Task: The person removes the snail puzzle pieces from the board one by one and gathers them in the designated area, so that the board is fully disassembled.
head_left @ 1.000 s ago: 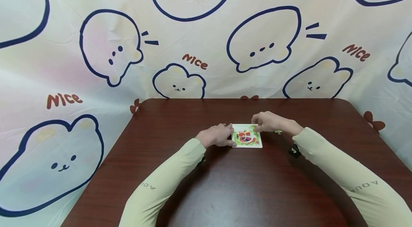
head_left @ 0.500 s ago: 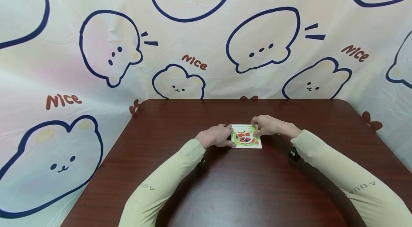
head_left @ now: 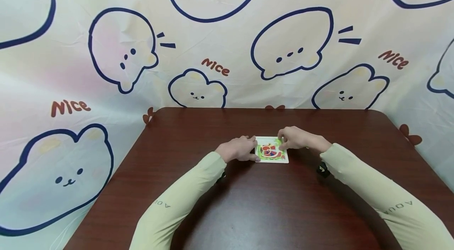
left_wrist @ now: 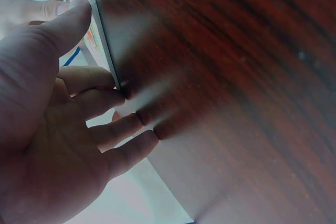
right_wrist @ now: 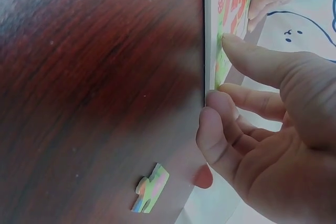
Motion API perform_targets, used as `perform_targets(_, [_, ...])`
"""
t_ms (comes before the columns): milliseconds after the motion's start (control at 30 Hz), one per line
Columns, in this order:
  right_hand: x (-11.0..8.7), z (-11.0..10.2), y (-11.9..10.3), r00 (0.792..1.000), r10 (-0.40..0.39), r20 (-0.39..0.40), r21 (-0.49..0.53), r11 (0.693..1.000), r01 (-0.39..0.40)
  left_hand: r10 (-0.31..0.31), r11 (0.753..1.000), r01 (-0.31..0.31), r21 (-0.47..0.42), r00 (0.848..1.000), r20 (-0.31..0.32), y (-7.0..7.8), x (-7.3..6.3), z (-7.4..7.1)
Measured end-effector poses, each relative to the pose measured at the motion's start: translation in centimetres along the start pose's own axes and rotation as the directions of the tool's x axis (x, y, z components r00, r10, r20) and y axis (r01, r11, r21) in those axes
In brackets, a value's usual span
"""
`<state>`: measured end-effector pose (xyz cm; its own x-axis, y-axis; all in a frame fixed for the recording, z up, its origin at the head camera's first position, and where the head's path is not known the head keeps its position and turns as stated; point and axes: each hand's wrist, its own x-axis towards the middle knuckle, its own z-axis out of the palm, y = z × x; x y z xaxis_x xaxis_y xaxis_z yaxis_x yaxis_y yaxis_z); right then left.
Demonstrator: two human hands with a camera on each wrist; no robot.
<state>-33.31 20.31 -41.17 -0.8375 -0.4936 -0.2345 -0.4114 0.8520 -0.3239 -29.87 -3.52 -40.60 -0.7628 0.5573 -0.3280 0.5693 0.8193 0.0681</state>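
Observation:
A square jigsaw puzzle [head_left: 272, 152], with a white border and a red, blue and green cartoon picture, lies flat near the table's middle. My left hand [head_left: 238, 149] rests at its left side; the thumb lies on its near left corner and the fingers reach along the edge, some touching the table. At the far right corner, the thumb and index fingertip of my right hand [head_left: 297, 138] press on the green part, a little apart. The other fingers are bent beside the edge [right_wrist: 210, 51]. Whether a piece sits under those fingertips cannot be seen.
One loose jigsaw piece [right_wrist: 152, 188], mostly green, lies on the tabletop beside my right hand; in the head view the right wrist hides it. The dark brown table [head_left: 248, 202] reaches a patterned cloth backdrop [head_left: 234, 37] behind and at both sides.
Since a second ago my right hand has come slightly nearer me, and its wrist now covers the loose jigsaw piece. My left hand and the puzzle keep their places.

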Motion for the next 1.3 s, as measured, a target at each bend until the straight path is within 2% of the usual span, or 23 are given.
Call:
perform_targets(367, [-0.18,0.07,0.00,0.998,-0.058,-0.018,-0.032,0.998,0.058,0.002,1.000,-0.002,0.004,1.000,-0.001,-0.06,0.43,0.07])
perform_targets(600, [-0.10,0.19,0.47,0.997,0.047,0.059,0.121,0.991,-0.054,0.001,1.000,-0.001,0.001,1.000,0.003,-0.12,0.44,0.07])
perform_targets(1033, [-0.10,0.42,0.82,0.997,0.018,0.069,0.216,0.976,-0.033,-0.002,1.000,0.002,0.004,1.000,0.000,0.00,0.39,0.12])
perform_targets(1133, [-0.17,0.38,0.67,0.998,0.020,0.056,0.210,0.977,-0.032,-0.005,1.000,0.005,0.001,1.000,-0.001,0.05,0.33,0.08])
perform_targets(1300, [-0.20,0.26,0.34,1.000,-0.025,0.004,0.123,0.992,0.024,-0.003,1.000,0.003,0.002,1.000,-0.002,-0.01,0.28,0.09])
